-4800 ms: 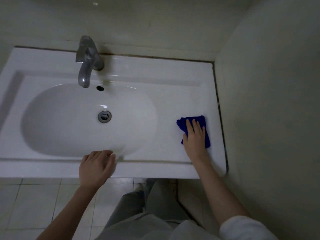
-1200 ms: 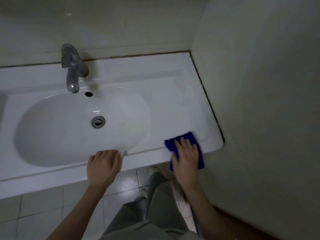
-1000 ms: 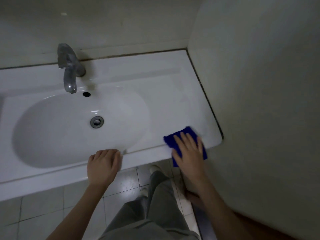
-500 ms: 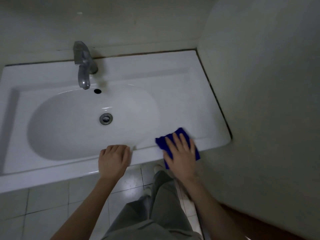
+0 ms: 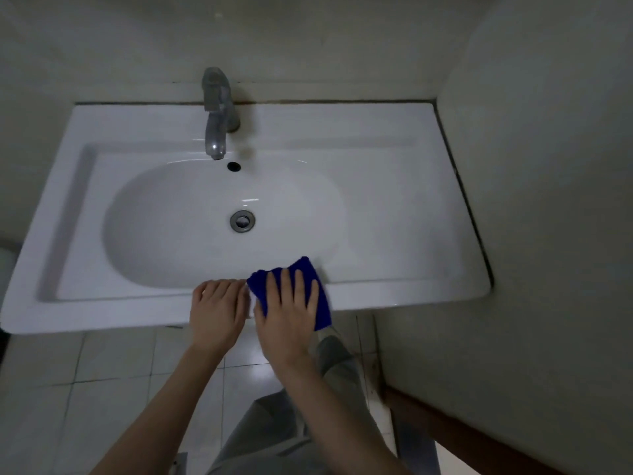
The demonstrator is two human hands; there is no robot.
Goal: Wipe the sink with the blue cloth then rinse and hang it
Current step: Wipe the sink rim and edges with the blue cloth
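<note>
One camera only, worn on the head, so no second view shares anything. It looks forward and steeply down onto the sink, from above its front edge and close in, near arm's reach. The sink spans most of the width, its tap at the far side, top centre. Wide-angle bend bows the sink's edges. Both forearms enter from the bottom, reaching up to the sink's front rim. Below the sink lies floor; right of it, a wall runs close by.
</note>
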